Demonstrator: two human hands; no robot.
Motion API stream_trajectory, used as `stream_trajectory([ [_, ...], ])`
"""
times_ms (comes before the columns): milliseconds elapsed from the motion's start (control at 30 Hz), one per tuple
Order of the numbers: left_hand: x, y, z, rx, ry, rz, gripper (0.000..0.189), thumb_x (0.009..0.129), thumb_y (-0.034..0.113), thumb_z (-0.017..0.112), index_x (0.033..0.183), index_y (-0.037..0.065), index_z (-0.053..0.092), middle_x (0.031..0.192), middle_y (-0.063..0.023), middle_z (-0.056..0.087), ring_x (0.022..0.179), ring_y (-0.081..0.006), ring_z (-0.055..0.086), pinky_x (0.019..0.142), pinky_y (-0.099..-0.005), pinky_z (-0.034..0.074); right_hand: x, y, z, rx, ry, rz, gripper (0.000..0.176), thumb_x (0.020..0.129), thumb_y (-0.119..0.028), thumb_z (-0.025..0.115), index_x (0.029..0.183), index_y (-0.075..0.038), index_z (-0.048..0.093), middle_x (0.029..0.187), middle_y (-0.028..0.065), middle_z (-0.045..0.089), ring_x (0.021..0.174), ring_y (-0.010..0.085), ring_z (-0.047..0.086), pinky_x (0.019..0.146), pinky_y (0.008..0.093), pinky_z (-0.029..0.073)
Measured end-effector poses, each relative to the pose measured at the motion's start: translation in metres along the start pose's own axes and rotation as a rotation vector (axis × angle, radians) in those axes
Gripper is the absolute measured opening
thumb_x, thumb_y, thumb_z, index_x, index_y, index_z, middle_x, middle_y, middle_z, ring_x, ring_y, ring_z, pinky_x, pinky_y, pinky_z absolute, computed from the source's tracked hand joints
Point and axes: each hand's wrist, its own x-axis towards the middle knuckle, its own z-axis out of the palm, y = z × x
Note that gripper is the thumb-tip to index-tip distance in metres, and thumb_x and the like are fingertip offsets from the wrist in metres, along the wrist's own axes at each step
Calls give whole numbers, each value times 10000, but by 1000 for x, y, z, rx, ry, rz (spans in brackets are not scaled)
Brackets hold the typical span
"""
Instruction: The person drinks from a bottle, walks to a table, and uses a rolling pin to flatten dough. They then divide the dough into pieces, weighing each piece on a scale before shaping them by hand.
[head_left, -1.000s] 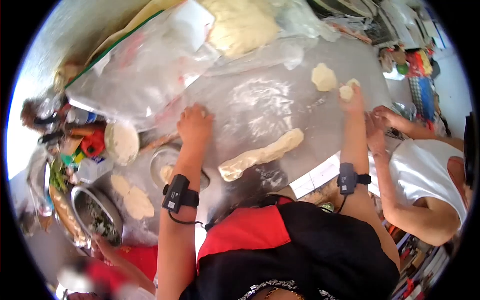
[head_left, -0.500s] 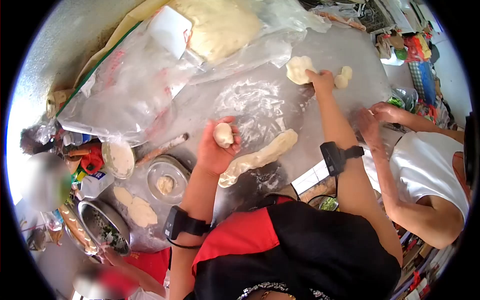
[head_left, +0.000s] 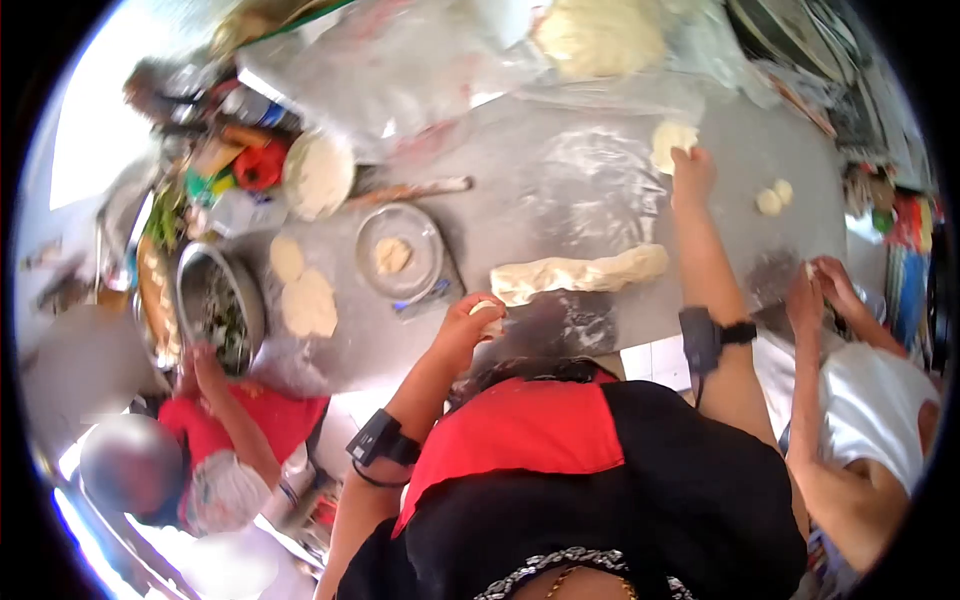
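Observation:
My left hand (head_left: pixel 476 328) is closed round a piece of dough (head_left: pixel 487 318), close to my body at the front edge of the table. Fingers hide most of that piece. My right hand (head_left: pixel 694 178) reaches far across the table and pinches the near edge of a flat round of dough (head_left: pixel 673 143). A long roll of dough (head_left: pixel 580 274) lies between my two arms. Left of it, a lump of dough (head_left: pixel 392 255) sits in a round metal dish (head_left: pixel 425 235) on a scale (head_left: pixel 424 300). Two small dough balls (head_left: pixel 768 202) lie right of my right hand.
A rolling pin (head_left: pixel 415 190) lies beside a bowl of flour (head_left: pixel 345 165). Flattened dough pieces (head_left: pixel 308 303) and a metal bowl (head_left: pixel 255 320) of green filling are at left. Plastic sheeting (head_left: pixel 400 70) and a large dough mass (head_left: pixel 600 38) lie behind. Co-workers stand on both sides.
The view has turned. My left hand has gone from an open palm under the dough ball to closed fingers, nearer my body. My right hand still holds the flat dough, now farther from the small balls.

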Motion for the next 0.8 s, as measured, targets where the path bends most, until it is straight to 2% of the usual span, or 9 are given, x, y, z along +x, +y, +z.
stream_trajectory([
  [100,0,-53,-29,136,272,-54,209,800,262,715,956,143,643,813,15,614,727,-90,571,591,-257,450,-60,-25,13,300,-212,35,231,737,-67,679,907,1,540,833,67,609,719,148,580,665,297,475],
  [200,-12,-65,-36,-3,362,-138,204,797,252,710,957,139,654,821,10,618,720,-94,569,589,-279,453,-116,-54,25,424,-468,169,257,741,-33,660,955,-6,521,844,57,606,733,132,577,655,282,474],
  [300,-12,-77,-44,-60,499,-83,218,804,245,697,958,97,653,816,3,615,730,-103,564,610,-288,455,-172,-95,33,522,-697,340,291,738,-21,658,996,-11,524,888,63,608,754,130,581,671,270,479],
  [400,-6,-94,-61,164,529,173,252,820,243,680,963,40,642,810,-12,609,750,-109,552,639,-292,456,-200,-93,35,485,-964,482,323,735,-42,670,1026,-15,532,954,76,610,800,143,598,717,274,493],
  [433,1,-103,-69,147,603,290,259,830,231,668,953,7,627,804,-22,606,758,-113,553,661,-291,454,-208,-85,36,446,-1062,525,336,734,-52,676,1037,-15,535,977,82,611,820,150,607,737,279,498],
  [533,5,-74,-96,-58,879,521,186,843,190,641,924,31,590,773,-26,583,719,-111,553,615,-285,423,-230,-46,51,-17,-938,82,353,740,-88,682,1061,-23,550,979,95,617,898,181,621,793,308,501],
  [633,-1,-17,-112,-247,724,377,128,834,139,614,880,33,557,725,-48,569,616,-138,571,542,-288,423,-260,-60,71,-119,-903,-111,361,772,-151,658,1098,-25,565,1037,133,630,955,241,620,828,340,493],
  [700,12,-6,-133,-148,630,351,131,845,149,608,854,40,537,700,-61,563,551,-147,562,499,-277,405,-284,-67,86,-189,-920,-161,389,783,-213,650,1122,-35,579,1151,153,608,1042,314,585,898,382,461],
  [800,17,12,-146,-127,539,363,149,866,162,601,823,47,517,666,-61,553,517,-147,553,480,-268,392,-306,-49,103,-540,-776,-594,393,763,-217,661,1111,-47,595,1145,145,602,1109,344,530,957,422,414],
])
